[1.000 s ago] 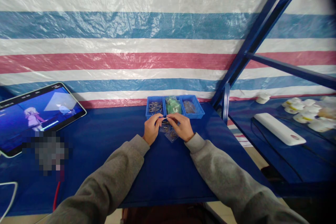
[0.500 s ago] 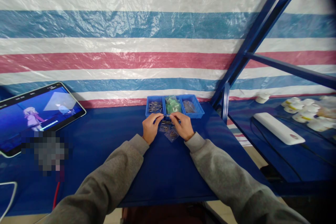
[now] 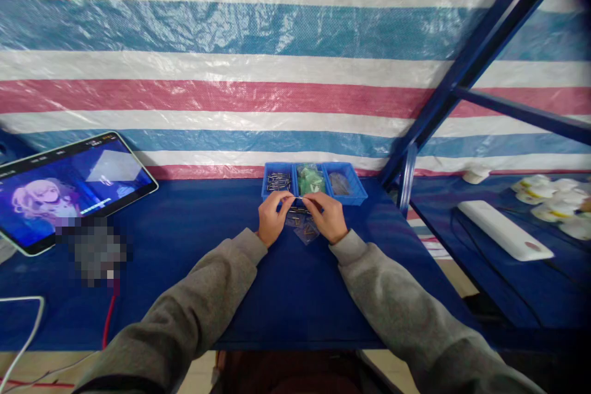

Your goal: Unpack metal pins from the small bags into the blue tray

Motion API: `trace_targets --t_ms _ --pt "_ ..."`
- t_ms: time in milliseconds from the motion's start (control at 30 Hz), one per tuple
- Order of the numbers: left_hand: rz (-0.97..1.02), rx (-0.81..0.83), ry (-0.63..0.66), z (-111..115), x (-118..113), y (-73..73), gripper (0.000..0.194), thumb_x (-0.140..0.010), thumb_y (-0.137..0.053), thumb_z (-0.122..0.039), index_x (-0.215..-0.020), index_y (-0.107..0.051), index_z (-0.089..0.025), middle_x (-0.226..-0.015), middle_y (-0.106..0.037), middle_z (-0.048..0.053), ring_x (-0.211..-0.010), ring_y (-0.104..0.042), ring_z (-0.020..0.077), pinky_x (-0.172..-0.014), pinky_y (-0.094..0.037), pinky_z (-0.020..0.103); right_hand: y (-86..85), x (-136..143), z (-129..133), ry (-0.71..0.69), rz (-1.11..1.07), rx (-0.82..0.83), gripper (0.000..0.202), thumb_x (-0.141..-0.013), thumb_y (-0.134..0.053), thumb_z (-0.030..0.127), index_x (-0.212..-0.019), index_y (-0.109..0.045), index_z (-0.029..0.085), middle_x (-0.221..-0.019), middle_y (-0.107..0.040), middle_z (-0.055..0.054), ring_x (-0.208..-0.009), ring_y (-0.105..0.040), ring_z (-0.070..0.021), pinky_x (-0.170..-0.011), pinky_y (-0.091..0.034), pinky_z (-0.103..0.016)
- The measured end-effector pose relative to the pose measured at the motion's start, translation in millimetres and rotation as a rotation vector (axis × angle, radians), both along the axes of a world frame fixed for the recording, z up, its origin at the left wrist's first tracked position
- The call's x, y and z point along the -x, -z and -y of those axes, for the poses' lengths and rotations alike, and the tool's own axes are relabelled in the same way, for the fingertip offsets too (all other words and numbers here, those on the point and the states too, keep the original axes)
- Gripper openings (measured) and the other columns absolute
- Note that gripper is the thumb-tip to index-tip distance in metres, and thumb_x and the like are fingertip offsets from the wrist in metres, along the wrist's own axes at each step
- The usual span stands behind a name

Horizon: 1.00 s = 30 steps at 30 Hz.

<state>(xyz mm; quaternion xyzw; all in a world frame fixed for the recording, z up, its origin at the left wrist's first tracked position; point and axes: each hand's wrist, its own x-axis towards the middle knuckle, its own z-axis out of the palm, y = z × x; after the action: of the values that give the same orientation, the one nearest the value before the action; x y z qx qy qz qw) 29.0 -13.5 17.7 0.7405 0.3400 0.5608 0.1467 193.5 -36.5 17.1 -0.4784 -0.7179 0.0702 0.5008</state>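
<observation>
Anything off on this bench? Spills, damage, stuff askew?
No spill or damage stands out. At left, the tablet, showing an animated scene, sits askew to the bench edge, and a pixelated patch hides whatever lies by its near edge. Small clear bags lie loose in front of the blue bins, perhaps deliberately.

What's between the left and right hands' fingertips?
A thin light piece, too small to identify, spans from left hand to right hand in the head view.

There are two hands (image 3: 271,220), three blue bins (image 3: 351,201) and one tablet (image 3: 69,188).
</observation>
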Motion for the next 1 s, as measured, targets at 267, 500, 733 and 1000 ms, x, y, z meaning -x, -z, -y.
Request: trace_targets --t_ms 267,500,733,1000 --pt "0.056 0.009 0.045 2.3 -2.8 -3.5 0.012 -0.085 -0.059 -0.027 -0.082 -0.065 -0.017 -0.081 -0.068 0.003 -0.077 -0.064 0.0134 -0.076 -0.05 0.026 2.8 -1.0 -1.3 0.029 0.091 0.022 0.029 -0.093 -0.044 0.036 -0.084 -0.066 0.019 -0.079 -0.066 -0.006 -0.073 -0.061 -0.0171 -0.069 -0.046 -0.028" --pt "0.051 0.002 0.046 2.2 -1.6 2.2 0.011 -0.089 -0.054 -0.025 -0.093 -0.06 -0.016 -0.096 -0.07 0.007 -0.093 -0.066 0.0165 -0.085 -0.051 0.032 -0.9 -1.5 0.4 0.118 0.078 0.011 0.032 -0.093 -0.042 0.035 -0.079 -0.065 0.017 -0.074 -0.065 -0.005 -0.069 -0.059 -0.0158 -0.066 -0.042 -0.026" --pt "-0.082 -0.093 0.027 2.8 0.2 0.9 0.016 -0.09 -0.051 -0.025 -0.094 -0.063 -0.016 -0.086 -0.066 0.005 -0.081 -0.061 0.0145 -0.076 -0.048 0.028 -5.0 0.0 2.7 0.155 0.036 0.004 0.035 -0.094 -0.04 0.036 -0.079 -0.064 0.018 -0.072 -0.064 -0.005 -0.064 -0.056 -0.0149 -0.064 -0.041 -0.026" --pt "-0.174 -0.155 0.051 -1.7 4.7 2.2 0.031 -0.092 -0.047 -0.02 -0.121 -0.058 -0.021 -0.084 -0.062 0.005 -0.08 -0.053 0.0154 -0.075 -0.045 0.03 -5.0 -1.2 2.9 0.162 0.03 -0.004 0.032 -0.093 -0.041 0.034 -0.08 -0.065 0.017 -0.071 -0.063 -0.004 -0.062 -0.054 -0.014 -0.062 -0.04 -0.026"
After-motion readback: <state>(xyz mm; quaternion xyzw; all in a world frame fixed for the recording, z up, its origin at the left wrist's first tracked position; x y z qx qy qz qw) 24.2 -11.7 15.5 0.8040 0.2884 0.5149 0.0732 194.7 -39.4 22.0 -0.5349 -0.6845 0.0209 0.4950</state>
